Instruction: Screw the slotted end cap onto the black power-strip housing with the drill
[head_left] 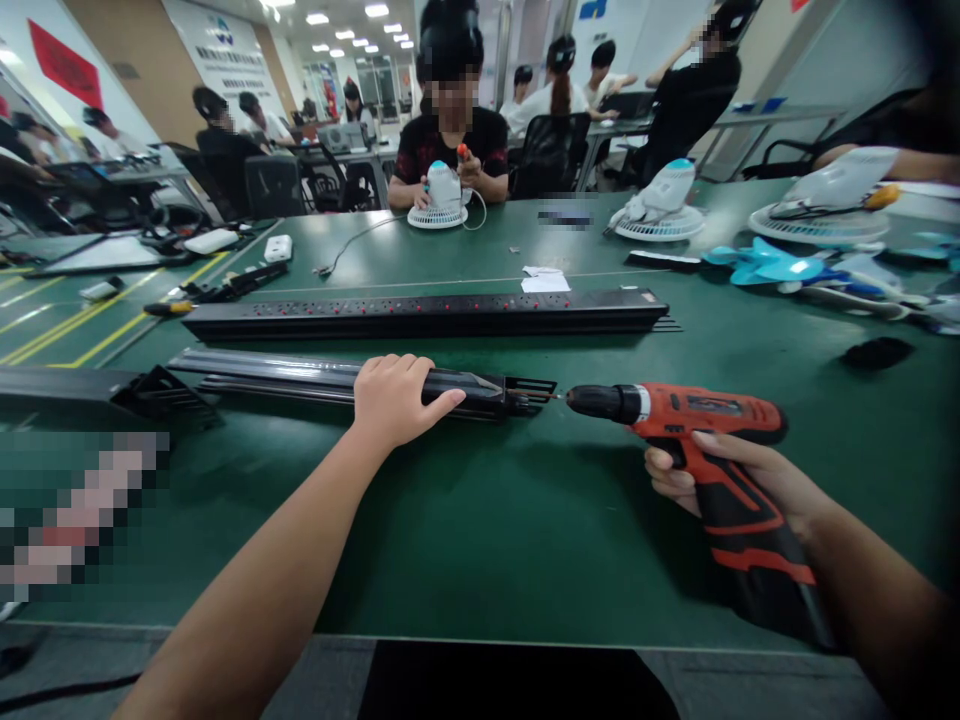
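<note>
My left hand (394, 400) is closed over a long black metal bar (315, 375) lying on the green table, thumb along its near side. A slotted bracket (534, 390) sits at the bar's right end. My right hand (739, 470) grips an orange and black cordless drill (709, 410) by its handle, fingers near the trigger. The drill points left, and its bit (559, 397) meets or nearly meets the bracket end; I cannot tell whether they touch. Behind the bar, a long black power strip (435, 312) with several red-marked sockets lies parallel to it.
Another black bar (60, 385) lies at the left. A screwdriver (169, 309) rests beside the power strip's left end. White paper (545, 280), fan bases (660, 205) and blue fan blades (772, 262) lie further back. Across the table, a person (450, 140) handles another fan base (441, 195).
</note>
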